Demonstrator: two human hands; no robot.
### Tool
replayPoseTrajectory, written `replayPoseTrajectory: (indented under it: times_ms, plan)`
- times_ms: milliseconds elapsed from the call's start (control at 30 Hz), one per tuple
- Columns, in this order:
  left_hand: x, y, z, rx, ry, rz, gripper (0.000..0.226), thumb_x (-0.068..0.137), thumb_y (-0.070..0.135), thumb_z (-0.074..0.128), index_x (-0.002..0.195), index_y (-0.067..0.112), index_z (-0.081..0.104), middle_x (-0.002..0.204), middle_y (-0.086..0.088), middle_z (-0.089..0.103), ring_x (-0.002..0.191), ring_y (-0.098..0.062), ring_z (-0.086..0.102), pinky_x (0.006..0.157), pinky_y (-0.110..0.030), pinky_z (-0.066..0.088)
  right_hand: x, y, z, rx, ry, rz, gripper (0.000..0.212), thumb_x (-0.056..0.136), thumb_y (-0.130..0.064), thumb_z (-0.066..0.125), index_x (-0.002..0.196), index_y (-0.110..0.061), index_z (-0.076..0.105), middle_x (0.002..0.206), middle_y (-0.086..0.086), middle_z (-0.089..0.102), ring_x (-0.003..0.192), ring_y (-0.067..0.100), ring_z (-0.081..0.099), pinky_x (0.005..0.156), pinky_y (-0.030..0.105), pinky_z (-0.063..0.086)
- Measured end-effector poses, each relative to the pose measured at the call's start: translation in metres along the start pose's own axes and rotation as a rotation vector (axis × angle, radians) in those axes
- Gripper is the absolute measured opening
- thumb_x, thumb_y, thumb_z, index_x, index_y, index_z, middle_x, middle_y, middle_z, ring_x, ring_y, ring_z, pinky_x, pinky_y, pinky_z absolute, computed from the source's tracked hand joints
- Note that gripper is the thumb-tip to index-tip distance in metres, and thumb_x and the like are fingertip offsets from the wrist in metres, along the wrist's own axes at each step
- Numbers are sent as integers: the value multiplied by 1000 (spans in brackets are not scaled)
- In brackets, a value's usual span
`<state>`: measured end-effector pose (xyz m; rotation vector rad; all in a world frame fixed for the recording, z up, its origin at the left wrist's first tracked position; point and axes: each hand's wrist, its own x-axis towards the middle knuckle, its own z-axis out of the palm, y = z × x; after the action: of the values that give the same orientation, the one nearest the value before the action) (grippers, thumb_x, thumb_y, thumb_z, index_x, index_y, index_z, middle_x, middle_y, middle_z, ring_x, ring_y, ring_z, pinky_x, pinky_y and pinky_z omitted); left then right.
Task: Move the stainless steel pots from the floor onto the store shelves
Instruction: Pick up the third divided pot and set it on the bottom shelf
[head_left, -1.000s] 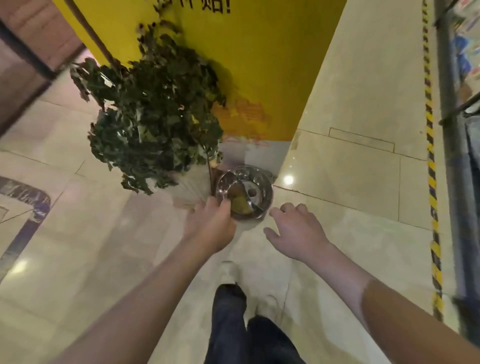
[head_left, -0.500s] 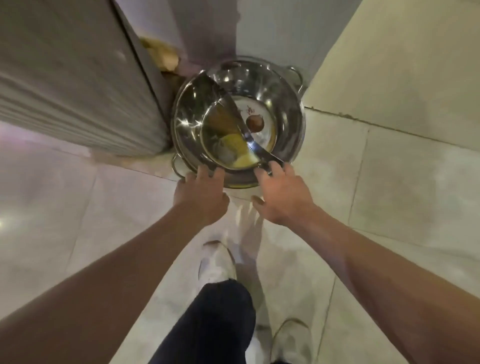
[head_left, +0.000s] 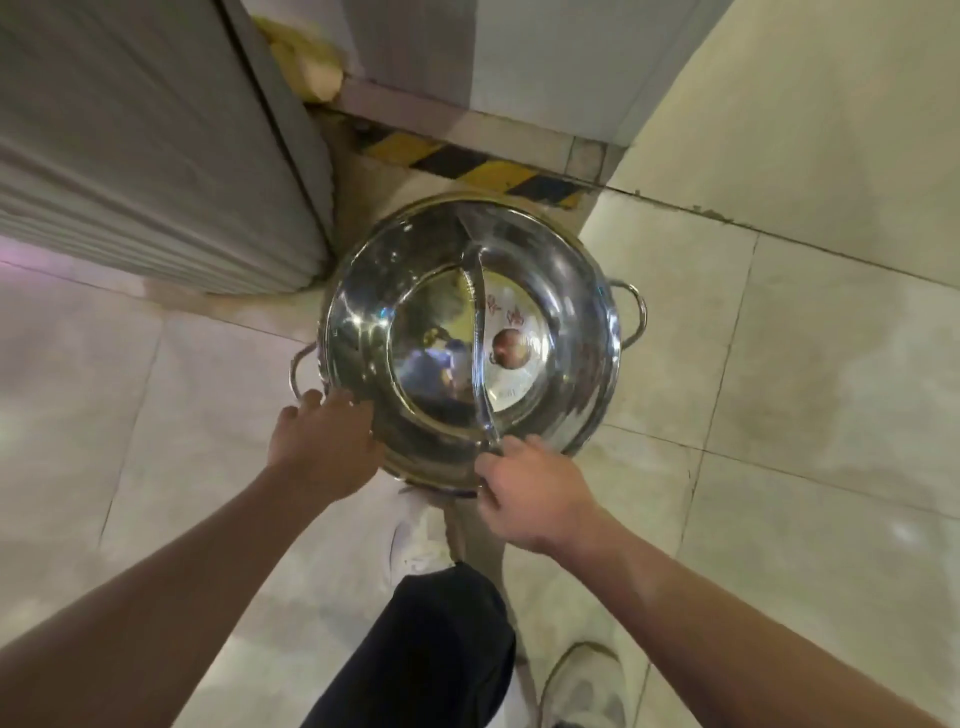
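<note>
A wide stainless steel pot (head_left: 571, 291) with a curved divider down its middle and two loop handles fills the centre of the view, over the tiled floor. A label lies in its right half. My left hand (head_left: 324, 452) grips the near-left rim beside the left loop handle. My right hand (head_left: 530, 488) holds the near rim where the divider meets it. Whether the pot rests on the floor or is lifted off it, I cannot tell.
A ribbed grey planter (head_left: 145, 156) stands at the left, close to the pot. A grey wall base with a yellow-black hazard strip (head_left: 483, 166) runs behind. My white shoes (head_left: 415, 540) and a dark trouser leg (head_left: 426, 649) are below the pot.
My view closed in from standing height to just above the pot. Both hands reached its near rim and took hold, and the pot has turned and shifted away from the planter.
</note>
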<state>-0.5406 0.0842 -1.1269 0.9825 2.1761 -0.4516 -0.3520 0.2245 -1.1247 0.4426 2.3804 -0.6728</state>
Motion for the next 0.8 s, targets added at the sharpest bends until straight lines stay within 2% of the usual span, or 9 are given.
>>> replayPoseTrajectory:
  times_ms: [67,133,200,267,367,433,633,800]
  plan:
    - [1,-6,2,-104,98,-53,44,90,38,48,130,20,51,141,-13,44,125,-39,45,98,-53,44,5,19,-12,-49,216,60,37,84,-37,58,116,-19,59,113,10,58,106,33,53,81,43,49]
    - [10,-11,6,-237,195,-131,60,88,37,57,141,20,36,150,-19,29,129,-48,37,97,-63,43,19,51,-30,-100,390,243,55,78,-38,66,128,-20,50,127,18,51,113,42,49,85,50,48]
    - [21,-13,11,-408,219,-204,77,85,38,65,148,24,22,157,-19,12,132,-55,28,96,-69,40,36,89,-46,-89,368,478,79,81,-46,66,146,-25,26,147,25,32,127,51,36,93,59,42]
    - [34,-11,17,-583,248,-262,84,83,41,70,148,26,20,157,-19,9,130,-59,27,95,-68,39,53,117,-53,26,276,582,93,85,-50,64,154,-26,6,152,27,20,129,54,32,96,63,39]
    - [43,-7,22,-675,349,-310,81,81,45,71,146,26,26,153,-16,19,125,-56,33,94,-63,41,61,126,-44,133,252,440,93,90,-42,61,157,-14,3,132,32,38,108,49,47,92,54,44]
    - [37,-5,20,-696,359,-315,80,81,42,70,147,27,28,151,-15,23,123,-55,37,97,-60,39,52,122,-41,110,294,432,94,91,-45,58,158,-14,-2,128,30,39,102,47,48,91,50,41]
    - [-24,5,-20,-657,359,-271,76,84,39,65,150,33,28,152,-14,24,124,-54,37,100,-58,39,-25,107,-62,110,410,417,92,89,-54,57,158,-22,6,126,30,40,101,48,47,91,53,39]
    - [-102,20,-116,-615,359,-220,69,86,41,62,149,36,34,150,-15,30,129,-49,34,104,-55,36,-114,84,-138,141,446,424,92,86,-49,61,158,-17,13,127,32,41,107,51,47,95,53,37]
